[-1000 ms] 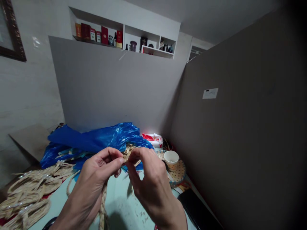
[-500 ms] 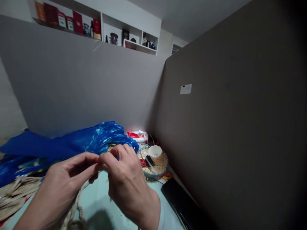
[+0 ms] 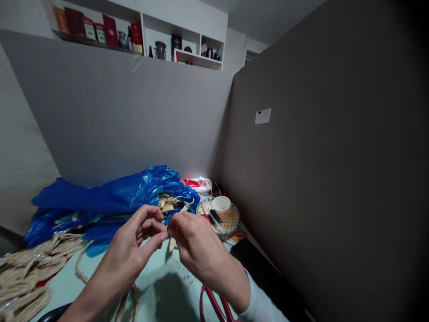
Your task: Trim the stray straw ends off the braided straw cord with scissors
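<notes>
My left hand [image 3: 136, 248] is closed in a pinch, its thumb tip and finger meeting the fingertips of my right hand above the table. What the left pinch holds is hidden. My right hand [image 3: 197, 250] is also pinched, with a pale dried fibre strip [image 3: 172, 244] hanging just below its fingers. A twisted fibre cord [image 3: 134, 300] lies under my left wrist, and a loop of cord [image 3: 79, 268] shows to its left. Red-handled scissors [image 3: 214, 302] lie below my right forearm, partly covered by it.
Bundles of dried fibre [image 3: 36, 273] lie at left. A blue plastic bag [image 3: 134, 190] with fibre strips is behind my hands. A woven tray [image 3: 234, 222] holds a paper cup [image 3: 221, 207]. A black flat object [image 3: 254, 264] lies at right. Grey partitions [image 3: 167, 116] enclose the table.
My view has shifted, and both hands stand further right and lower. The left fingers are more spread behind the pinch. The scissors and the hanging pale strip have come into sight.
</notes>
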A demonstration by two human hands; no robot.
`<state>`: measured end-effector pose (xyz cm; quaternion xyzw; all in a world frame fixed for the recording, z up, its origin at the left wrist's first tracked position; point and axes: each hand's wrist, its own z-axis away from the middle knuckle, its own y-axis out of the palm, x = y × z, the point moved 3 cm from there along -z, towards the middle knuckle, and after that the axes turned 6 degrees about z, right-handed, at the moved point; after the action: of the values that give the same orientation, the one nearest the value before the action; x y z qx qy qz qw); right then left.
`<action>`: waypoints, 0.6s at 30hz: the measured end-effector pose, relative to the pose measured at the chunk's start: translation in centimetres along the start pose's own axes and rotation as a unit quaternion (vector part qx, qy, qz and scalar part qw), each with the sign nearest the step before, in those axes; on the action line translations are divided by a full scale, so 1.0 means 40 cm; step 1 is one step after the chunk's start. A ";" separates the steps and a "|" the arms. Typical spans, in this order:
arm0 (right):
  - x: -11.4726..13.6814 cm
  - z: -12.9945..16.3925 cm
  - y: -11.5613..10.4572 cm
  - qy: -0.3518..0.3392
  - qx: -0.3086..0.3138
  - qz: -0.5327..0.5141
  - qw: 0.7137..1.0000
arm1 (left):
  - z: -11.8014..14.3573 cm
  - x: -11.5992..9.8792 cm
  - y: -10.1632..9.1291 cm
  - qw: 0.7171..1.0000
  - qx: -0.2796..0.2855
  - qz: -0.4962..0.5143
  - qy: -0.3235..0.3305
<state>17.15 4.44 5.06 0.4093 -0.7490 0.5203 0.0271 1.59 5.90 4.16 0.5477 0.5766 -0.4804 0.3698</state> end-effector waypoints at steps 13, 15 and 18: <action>-0.094 0.169 0.087 0.156 0.059 -0.321 0.932 | 0.130 0.131 0.043 0.966 0.159 0.057 -0.198; -0.104 0.176 0.105 0.167 0.055 -0.329 0.928 | 0.153 0.135 0.049 0.961 0.150 0.049 -0.227; -0.106 0.184 0.119 0.180 0.044 -0.325 0.927 | 0.186 0.139 0.062 0.954 0.122 0.044 -0.269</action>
<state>19.74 1.59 -3.89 0.5307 -0.5332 0.5807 0.3113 2.59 0.15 -3.46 0.4639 0.3681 -0.6602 0.4621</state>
